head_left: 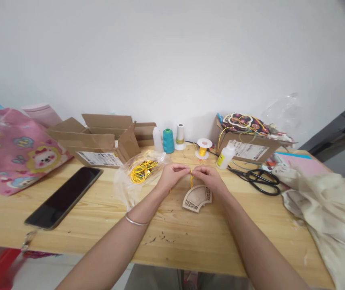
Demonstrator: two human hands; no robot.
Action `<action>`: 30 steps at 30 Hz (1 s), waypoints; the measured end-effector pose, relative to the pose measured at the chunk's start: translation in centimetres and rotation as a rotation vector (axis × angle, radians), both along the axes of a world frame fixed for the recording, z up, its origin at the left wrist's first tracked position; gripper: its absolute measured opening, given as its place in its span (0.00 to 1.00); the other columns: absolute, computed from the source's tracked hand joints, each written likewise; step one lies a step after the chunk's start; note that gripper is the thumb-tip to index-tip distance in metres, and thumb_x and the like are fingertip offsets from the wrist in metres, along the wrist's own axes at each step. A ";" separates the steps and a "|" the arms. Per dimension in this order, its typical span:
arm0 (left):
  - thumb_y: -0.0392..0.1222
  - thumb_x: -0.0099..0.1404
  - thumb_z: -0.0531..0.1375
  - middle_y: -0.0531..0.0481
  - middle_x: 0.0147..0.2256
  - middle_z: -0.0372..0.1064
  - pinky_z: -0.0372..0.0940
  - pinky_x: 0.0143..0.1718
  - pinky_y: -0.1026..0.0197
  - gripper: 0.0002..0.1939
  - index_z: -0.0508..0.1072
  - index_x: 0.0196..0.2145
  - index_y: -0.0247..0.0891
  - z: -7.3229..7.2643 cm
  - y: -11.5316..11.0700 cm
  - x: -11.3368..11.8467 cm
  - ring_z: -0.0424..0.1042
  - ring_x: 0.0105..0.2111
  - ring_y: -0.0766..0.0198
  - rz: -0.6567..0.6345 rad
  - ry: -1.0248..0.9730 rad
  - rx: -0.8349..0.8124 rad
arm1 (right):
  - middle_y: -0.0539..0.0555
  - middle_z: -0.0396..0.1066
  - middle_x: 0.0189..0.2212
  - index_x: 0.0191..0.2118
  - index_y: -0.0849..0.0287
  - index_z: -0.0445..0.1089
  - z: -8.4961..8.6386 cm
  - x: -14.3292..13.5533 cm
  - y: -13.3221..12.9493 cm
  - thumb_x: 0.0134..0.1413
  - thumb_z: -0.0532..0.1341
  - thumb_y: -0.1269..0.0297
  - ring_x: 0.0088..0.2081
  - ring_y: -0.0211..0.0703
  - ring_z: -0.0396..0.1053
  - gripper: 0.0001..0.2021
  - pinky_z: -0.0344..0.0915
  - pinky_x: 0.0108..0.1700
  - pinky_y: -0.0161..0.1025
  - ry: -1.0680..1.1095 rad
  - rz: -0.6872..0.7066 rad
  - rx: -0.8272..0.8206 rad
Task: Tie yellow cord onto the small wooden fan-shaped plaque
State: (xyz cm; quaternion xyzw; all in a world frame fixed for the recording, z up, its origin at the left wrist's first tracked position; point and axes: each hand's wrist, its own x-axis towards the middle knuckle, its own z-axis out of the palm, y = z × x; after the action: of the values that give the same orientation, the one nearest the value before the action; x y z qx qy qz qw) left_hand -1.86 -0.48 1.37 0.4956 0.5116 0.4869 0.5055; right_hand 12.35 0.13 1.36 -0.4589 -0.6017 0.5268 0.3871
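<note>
Both my hands meet above the middle of the wooden table, pinching a yellow cord [192,182] between them. My left hand [174,175] closes thumb and fingertips on the cord from the left. From the right, my right hand [208,177] grips it the same way, fingertips almost touching those of the left. Just below hangs or rests a fan-shaped wooden piece [197,197] with cut-out lattice at its ends, joined to the cord at its top. Whether this piece touches the table I cannot tell. The exact crossing of the cord is hidden by my fingers.
Left stand a pink bag [24,149], an open cardboard box [100,141] and a phone [65,197]. A plastic bag of yellow cord [142,171] lies near my left hand. Behind are a teal thread cone [168,141] and spool [203,149]. Right: glue bottle [226,155], black scissors [258,179], cream cloth [320,205].
</note>
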 end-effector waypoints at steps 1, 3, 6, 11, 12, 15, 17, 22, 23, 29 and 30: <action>0.41 0.41 0.61 0.50 0.24 0.70 0.60 0.33 0.64 0.09 0.72 0.24 0.34 0.0 0.0 0.0 0.67 0.26 0.67 -0.006 -0.007 0.003 | 0.45 0.54 0.15 0.21 0.64 0.64 0.1 0.0 0.0 0.36 0.58 0.59 0.19 0.29 0.49 0.11 0.46 0.21 0.30 -0.010 -0.004 -0.001; 0.40 0.42 0.61 0.50 0.24 0.70 0.60 0.32 0.64 0.09 0.71 0.24 0.34 -0.1 0.0 0.0 0.67 0.26 0.67 -0.022 -0.023 0.018 | 0.45 0.55 0.15 0.21 0.64 0.64 0.2 -0.1 -0.2 0.36 0.57 0.58 0.19 0.29 0.50 0.11 0.47 0.21 0.30 -0.036 -0.025 0.002; 0.39 0.43 0.60 0.50 0.24 0.70 0.60 0.32 0.65 0.08 0.70 0.23 0.33 -0.2 0.0 0.1 0.66 0.26 0.68 -0.041 -0.014 0.049 | 0.46 0.55 0.15 0.20 0.63 0.63 0.3 -0.2 -0.2 0.37 0.57 0.58 0.19 0.30 0.51 0.12 0.48 0.21 0.30 -0.092 -0.054 0.064; 0.37 0.44 0.59 0.51 0.24 0.69 0.59 0.30 0.66 0.11 0.68 0.29 0.33 0.0 0.0 0.1 0.66 0.26 0.69 -0.088 0.005 0.089 | 0.49 0.62 0.18 0.20 0.62 0.65 -0.2 -0.3 0.1 0.38 0.55 0.62 0.23 0.33 0.57 0.08 0.53 0.25 0.31 -0.213 -0.081 0.239; 0.37 0.45 0.59 0.52 0.24 0.68 0.59 0.30 0.67 0.13 0.68 0.32 0.34 0.0 0.0 0.1 0.66 0.26 0.69 -0.103 -0.002 0.100 | 0.49 0.63 0.18 0.20 0.62 0.65 -0.3 -0.3 0.1 0.39 0.55 0.63 0.23 0.34 0.57 0.08 0.54 0.26 0.32 -0.233 -0.085 0.248; 0.36 0.46 0.58 0.54 0.23 0.68 0.59 0.31 0.67 0.18 0.64 0.38 0.35 0.1 -0.2 0.1 0.65 0.26 0.70 -0.138 -0.031 0.128 | 0.49 0.64 0.19 0.20 0.62 0.65 -0.3 -0.4 0.1 0.38 0.54 0.65 0.23 0.35 0.58 0.07 0.55 0.26 0.32 -0.266 -0.095 0.240; 0.36 0.47 0.57 0.54 0.23 0.67 0.58 0.31 0.67 0.19 0.63 0.40 0.36 0.1 -0.2 0.0 0.65 0.26 0.70 -0.150 -0.049 0.131 | 0.49 0.64 0.19 0.21 0.62 0.65 -0.1 -0.4 0.0 0.38 0.54 0.64 0.23 0.35 0.58 0.07 0.55 0.26 0.33 -0.267 -0.103 0.223; 0.37 0.47 0.57 0.53 0.24 0.67 0.58 0.32 0.66 0.19 0.63 0.40 0.35 0.2 -0.2 0.0 0.65 0.27 0.69 -0.135 -0.011 0.156 | 0.50 0.65 0.21 0.22 0.61 0.67 0.1 -0.4 -0.1 0.38 0.55 0.63 0.25 0.36 0.60 0.08 0.56 0.29 0.34 -0.269 -0.118 0.238; 0.37 0.47 0.57 0.52 0.24 0.67 0.58 0.32 0.66 0.19 0.63 0.39 0.35 0.2 -0.2 0.0 0.65 0.27 0.69 -0.131 0.008 0.167 | 0.50 0.65 0.22 0.21 0.61 0.67 0.1 -0.4 -0.1 0.38 0.55 0.63 0.27 0.37 0.60 0.07 0.56 0.31 0.35 -0.269 -0.116 0.267; 0.38 0.47 0.57 0.51 0.25 0.67 0.58 0.33 0.66 0.18 0.65 0.39 0.34 -0.1 0.0 0.0 0.65 0.27 0.68 -0.106 0.071 0.205 | 0.50 0.65 0.22 0.18 0.61 0.66 0.4 -0.4 -0.1 0.38 0.55 0.65 0.28 0.37 0.61 0.07 0.57 0.34 0.35 -0.226 -0.098 0.275; 0.38 0.47 0.57 0.51 0.25 0.67 0.58 0.33 0.66 0.18 0.65 0.39 0.34 -0.1 0.0 0.1 0.65 0.27 0.69 -0.105 0.054 0.196 | 0.50 0.65 0.21 0.18 0.61 0.66 0.5 -0.4 -0.1 0.37 0.55 0.65 0.27 0.37 0.61 0.07 0.57 0.33 0.35 -0.207 -0.099 0.235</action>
State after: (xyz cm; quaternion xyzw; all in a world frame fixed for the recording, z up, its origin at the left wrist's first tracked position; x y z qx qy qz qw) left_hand -1.80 -0.45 1.25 0.5816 0.4485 0.4939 0.4656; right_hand 11.96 0.00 1.87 -0.4916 -0.6725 0.3828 0.3995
